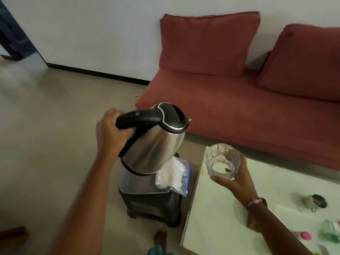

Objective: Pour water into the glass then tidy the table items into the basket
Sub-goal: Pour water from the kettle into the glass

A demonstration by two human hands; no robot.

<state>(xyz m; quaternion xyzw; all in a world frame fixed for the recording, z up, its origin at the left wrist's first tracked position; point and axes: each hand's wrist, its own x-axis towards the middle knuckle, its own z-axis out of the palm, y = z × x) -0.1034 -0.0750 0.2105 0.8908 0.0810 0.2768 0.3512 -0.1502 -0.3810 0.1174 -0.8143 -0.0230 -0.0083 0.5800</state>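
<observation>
My left hand (108,131) grips the black handle of a steel electric kettle (156,144), held in the air and tilted with its spout toward the right. My right hand (237,179) holds a clear patterned glass (221,161) tipped toward the kettle, above the left edge of the white table (220,227). No water is visible leaving the spout. Under the kettle, a grey basket (136,184) rests on a dark stool (152,205) and holds a clear bag (173,175) of white material.
On the table's right side stand a small steel cup (317,201), a green item (329,232) and a pink item (304,236). A red sofa (239,100) with two cushions runs behind. Bare floor stretches to the left. A foot (161,238) shows below the stool.
</observation>
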